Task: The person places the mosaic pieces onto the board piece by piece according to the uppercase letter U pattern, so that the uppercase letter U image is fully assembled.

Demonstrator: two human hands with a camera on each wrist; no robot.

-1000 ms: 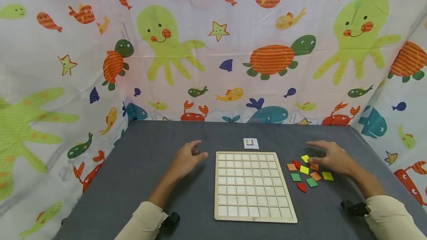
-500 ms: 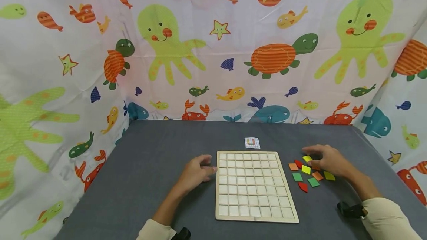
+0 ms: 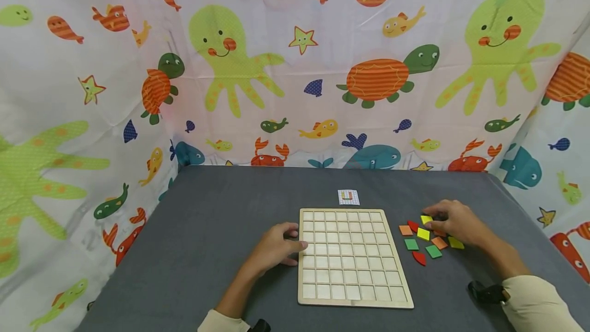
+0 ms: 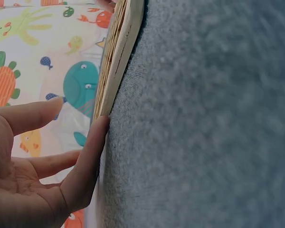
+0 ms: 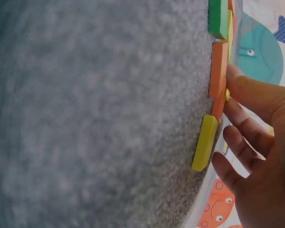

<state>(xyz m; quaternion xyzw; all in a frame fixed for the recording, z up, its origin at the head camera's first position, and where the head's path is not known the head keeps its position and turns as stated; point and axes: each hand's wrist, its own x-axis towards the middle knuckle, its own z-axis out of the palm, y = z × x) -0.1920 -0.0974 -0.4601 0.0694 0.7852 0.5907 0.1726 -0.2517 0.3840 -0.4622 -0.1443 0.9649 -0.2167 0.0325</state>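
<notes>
From where I stand, right hand [image 3: 456,219] has its grip pinched on the yellow tile [image 3: 426,219], right of the grid board [image 3: 349,257] near its far end; best lift straight up, clear of neighbouring tiles [image 3: 423,234], left hand [image 3: 274,246], grip loose, steadying the board's left edge.

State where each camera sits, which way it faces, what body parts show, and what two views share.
Head: worn there, facing forward and down at board and tiles; left hand, right hand and sleeves show.
Left wrist: worn there, facing forward along the board's edge; left hand shows.
Right wrist: worn there, facing forward past the tiles; right hand shows.
Shared by head and left wrist: board.
</notes>
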